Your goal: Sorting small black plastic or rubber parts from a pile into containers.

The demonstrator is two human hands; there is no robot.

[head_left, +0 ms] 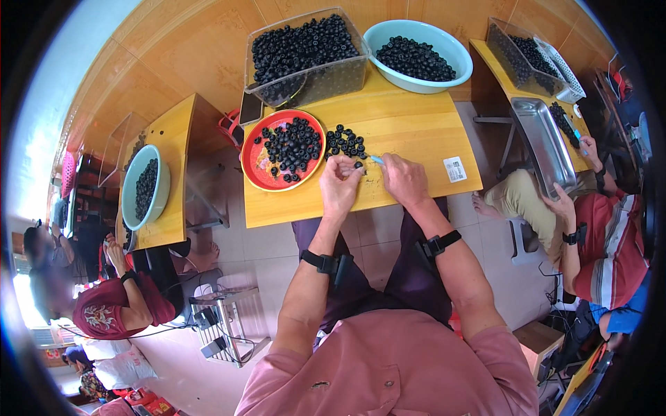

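My left hand (338, 183) is over the front part of the yellow table (416, 133), pinching a small round black piece (359, 165) between its fingertips. Close by on the right, my right hand (406, 179) grips a small tool with a light blue handle (377, 159). The tool's tip points toward the black piece; its exact kind is too small to tell. Just beyond my left hand lies a loose pile of the same black pieces (345, 141). A red round tray (248, 161) with more of them stands to the left. Small crumbs lie on the table near my fingers.
At the table's back stand a clear plastic bin (326, 82) and a light blue basin (466, 68), both holding many black pieces. A white label (455, 169) lies at right. People work at side tables, with another blue basin (164, 182) left and a metal tray (538, 132) right.
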